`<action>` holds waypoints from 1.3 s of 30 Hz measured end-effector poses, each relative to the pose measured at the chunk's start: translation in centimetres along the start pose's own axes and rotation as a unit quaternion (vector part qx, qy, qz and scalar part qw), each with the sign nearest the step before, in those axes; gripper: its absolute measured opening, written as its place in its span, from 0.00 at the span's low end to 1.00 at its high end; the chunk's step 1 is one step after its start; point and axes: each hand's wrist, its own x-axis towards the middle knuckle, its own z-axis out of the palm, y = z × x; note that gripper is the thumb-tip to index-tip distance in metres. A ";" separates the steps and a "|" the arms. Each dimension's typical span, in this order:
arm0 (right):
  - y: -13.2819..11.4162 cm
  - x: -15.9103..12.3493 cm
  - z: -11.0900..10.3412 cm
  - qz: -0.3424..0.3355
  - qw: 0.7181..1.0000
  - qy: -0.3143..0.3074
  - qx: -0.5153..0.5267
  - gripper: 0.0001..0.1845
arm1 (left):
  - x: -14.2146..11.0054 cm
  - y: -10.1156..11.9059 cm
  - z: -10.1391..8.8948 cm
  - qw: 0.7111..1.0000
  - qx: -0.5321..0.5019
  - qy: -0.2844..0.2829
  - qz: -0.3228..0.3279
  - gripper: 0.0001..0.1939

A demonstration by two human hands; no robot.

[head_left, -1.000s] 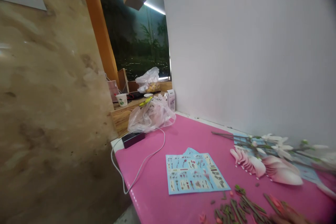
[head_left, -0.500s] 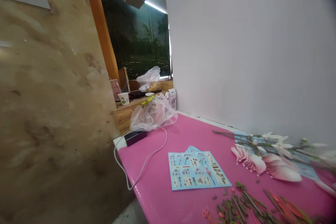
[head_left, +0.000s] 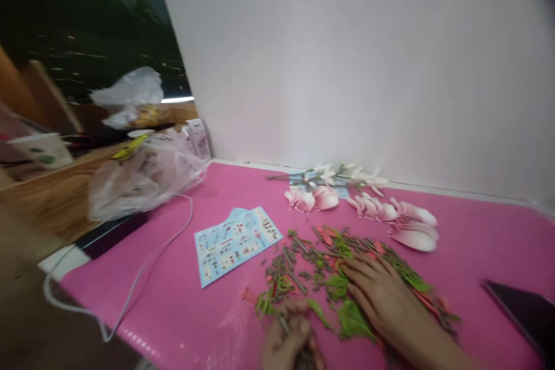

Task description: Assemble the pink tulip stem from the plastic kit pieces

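Note:
Near the front edge of the table, my left hand [head_left: 286, 342] is closed, its fingers curled round a thin grey-brown stem piece [head_left: 283, 324]. My right hand [head_left: 385, 295] lies palm down on the pile, fingers stretched out over the loose parts. Under and around both hands spread brown stem pieces [head_left: 287, 266], green leaf parts [head_left: 353, 319] and coral-pink pieces [head_left: 325, 235]. What lies beneath my right palm is hidden. To the left of the pile is a light-blue printed instruction sheet [head_left: 236, 245] with small flower pictures.
Pink-white petals [head_left: 326, 198] lie in rows behind the pile, with white flower stems [head_left: 329, 174] by the wall. A dark flat object [head_left: 520, 312] rests at right. A plastic bag [head_left: 143, 176], black box [head_left: 110, 234] and white cable [head_left: 151, 260] occupy the left.
The view has swung to the right and down, bringing the whole pile of parts into sight. Both my hands, unseen before, now show at the pile.

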 end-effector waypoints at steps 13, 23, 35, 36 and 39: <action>-3.1 0.6 -1.5 0.079 0.990 -0.031 0.114 0.13 | -1.1 0.7 1.0 0.998 0.034 0.059 0.018 0.23; -3.8 2.1 -1.6 0.058 0.988 -0.052 0.137 0.11 | -1.3 1.0 1.1 0.998 0.039 0.053 0.012 0.23; -2.9 0.5 -2.4 0.060 0.987 -0.012 0.146 0.16 | -1.4 0.9 1.1 0.998 0.039 0.049 0.012 0.19; -2.2 0.0 -2.5 0.076 0.989 0.001 0.128 0.16 | -1.5 1.0 1.2 0.998 0.038 0.051 0.010 0.19; -0.4 -1.6 -2.9 0.121 0.989 0.023 0.084 0.16 | -1.8 1.2 1.5 0.998 0.033 0.057 0.006 0.18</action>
